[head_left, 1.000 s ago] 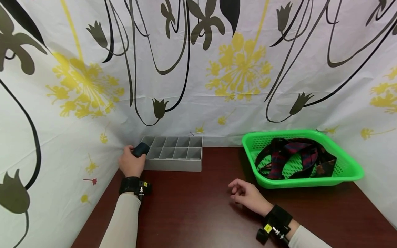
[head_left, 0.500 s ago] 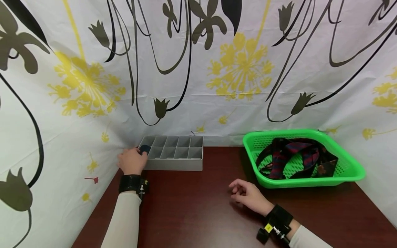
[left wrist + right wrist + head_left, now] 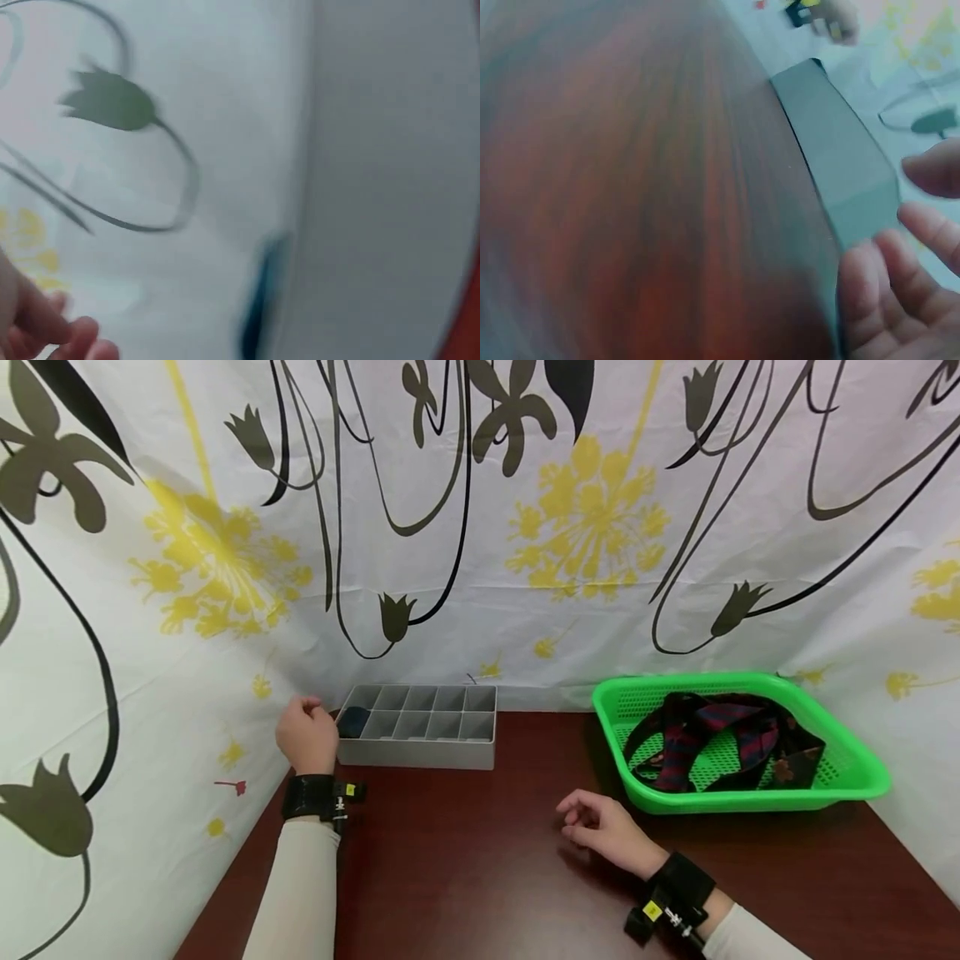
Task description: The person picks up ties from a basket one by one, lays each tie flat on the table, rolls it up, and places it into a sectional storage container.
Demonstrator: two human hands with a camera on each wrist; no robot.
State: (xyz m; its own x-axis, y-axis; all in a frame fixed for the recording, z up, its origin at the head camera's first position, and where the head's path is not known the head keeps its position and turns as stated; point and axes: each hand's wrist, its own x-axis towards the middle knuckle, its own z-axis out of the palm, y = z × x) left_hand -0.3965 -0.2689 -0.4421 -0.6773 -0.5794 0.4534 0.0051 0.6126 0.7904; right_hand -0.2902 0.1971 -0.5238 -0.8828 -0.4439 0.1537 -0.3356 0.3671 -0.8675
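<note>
Behind the dark wooden table [image 3: 487,877] a white curtain printed with yellow flowers [image 3: 585,518] is hung, and against it, on the table's far left, the grey divided organiser [image 3: 420,727] is set. To the right of the organiser, well apart from it, a green mesh basket [image 3: 862,777] is placed, and a tangle of dark red and navy striped neckties [image 3: 720,739] is left waiting inside it. One dark rolled tie [image 3: 352,720] is seen tucked into the front-left compartment of the organiser; the other compartments appear unfilled, so by the look of it the sorting is barely begun. Just left of the organiser the left hand [image 3: 306,739] is held loosely curled, nothing gripped, clear of the rolled tie. Between organiser and basket, nearer the table's front, the right hand [image 3: 600,828] is rested on the wood, fingers relaxed and slightly bent, nothing held.
</note>
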